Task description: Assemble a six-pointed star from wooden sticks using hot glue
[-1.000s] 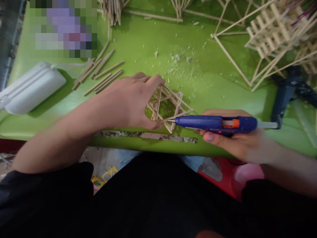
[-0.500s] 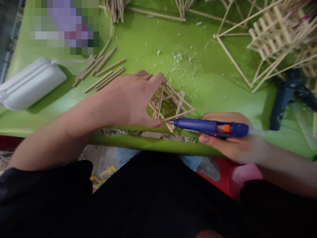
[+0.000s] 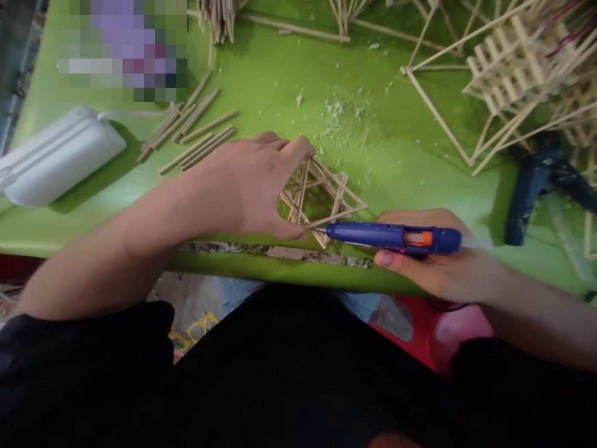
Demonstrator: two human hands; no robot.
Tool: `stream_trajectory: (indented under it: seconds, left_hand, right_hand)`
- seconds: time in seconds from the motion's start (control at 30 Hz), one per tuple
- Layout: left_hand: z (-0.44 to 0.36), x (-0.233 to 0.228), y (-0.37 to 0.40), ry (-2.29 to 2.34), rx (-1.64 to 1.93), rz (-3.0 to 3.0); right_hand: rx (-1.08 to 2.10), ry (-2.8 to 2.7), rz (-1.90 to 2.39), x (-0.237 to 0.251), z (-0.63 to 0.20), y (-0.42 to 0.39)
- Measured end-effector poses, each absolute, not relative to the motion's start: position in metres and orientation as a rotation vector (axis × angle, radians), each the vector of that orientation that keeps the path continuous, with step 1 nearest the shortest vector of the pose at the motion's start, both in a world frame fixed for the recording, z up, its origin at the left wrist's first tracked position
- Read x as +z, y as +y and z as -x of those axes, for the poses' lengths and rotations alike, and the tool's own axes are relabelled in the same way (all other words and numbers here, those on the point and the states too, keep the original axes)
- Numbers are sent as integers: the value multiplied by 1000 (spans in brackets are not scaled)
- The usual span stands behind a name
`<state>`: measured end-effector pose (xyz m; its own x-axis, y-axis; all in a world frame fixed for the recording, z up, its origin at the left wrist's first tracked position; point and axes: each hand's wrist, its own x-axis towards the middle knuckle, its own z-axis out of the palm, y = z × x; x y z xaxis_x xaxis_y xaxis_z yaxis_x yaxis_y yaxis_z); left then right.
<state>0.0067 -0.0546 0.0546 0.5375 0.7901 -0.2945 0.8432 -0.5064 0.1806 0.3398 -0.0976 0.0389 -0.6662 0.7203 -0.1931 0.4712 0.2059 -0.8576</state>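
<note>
Gripping a smooth blue glue gun (image 3: 392, 238) in the right hand (image 3: 433, 274), right of the frame (image 3: 336, 216); drawn in at the rear over the past second, with nozzle (image 3: 318, 229) kept at the frame's near side, probably gluing one joint. Steadying the frame, all thin wooden triangles on the green desk (image 3: 261, 81), between spread thumb and fingers of the left hand (image 3: 261, 186). Beyond the frame: leftward, loose round sticks (image 3: 208, 148); behind, flaky pale scraps (image 3: 345, 118); far right, a slatted model (image 3: 529, 40).
</note>
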Motion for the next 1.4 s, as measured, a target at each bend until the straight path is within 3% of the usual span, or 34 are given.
stream_trajectory:
  seconds: [1.4]
  left_hand:
    - [-11, 59, -57, 1359, -286, -2470]
  right_hand:
    - [1213, -2265, 1165, 28, -341, -107]
